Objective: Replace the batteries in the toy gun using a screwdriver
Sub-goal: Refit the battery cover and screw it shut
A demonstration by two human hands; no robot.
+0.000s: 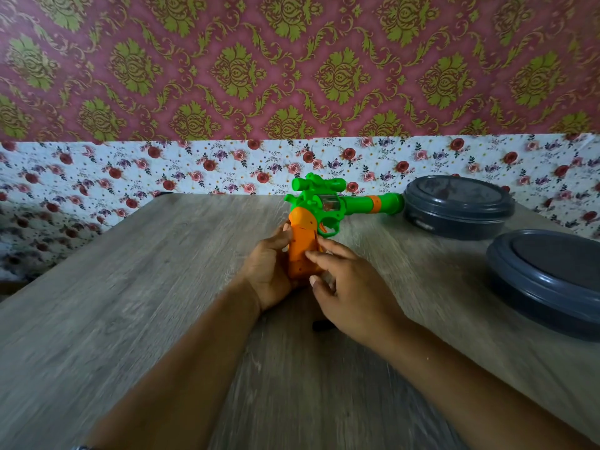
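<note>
Lying near the middle of the wooden table, toward its far edge, the toy gun has a green body with a green scope on top, an orange band near the muzzle, and an orange grip that points back toward the person. Its barrel runs to the right, and the muzzle ends just beside a dark grey lidded container near the far right corner.

The left hand wraps the left side of the grip, thumb lying up along the orange plastic and fingers curled underneath it. The right hand comes in from the right, its fingertips resting on the grip's right side; something small and blurred sits under its curled fingers, and what it is cannot be told, so whether this hand grips anything is unclear.

A small black object lies on the table just beneath the right hand, mostly hidden. A second dark grey container sits at the right edge, nearer than the first.
</note>
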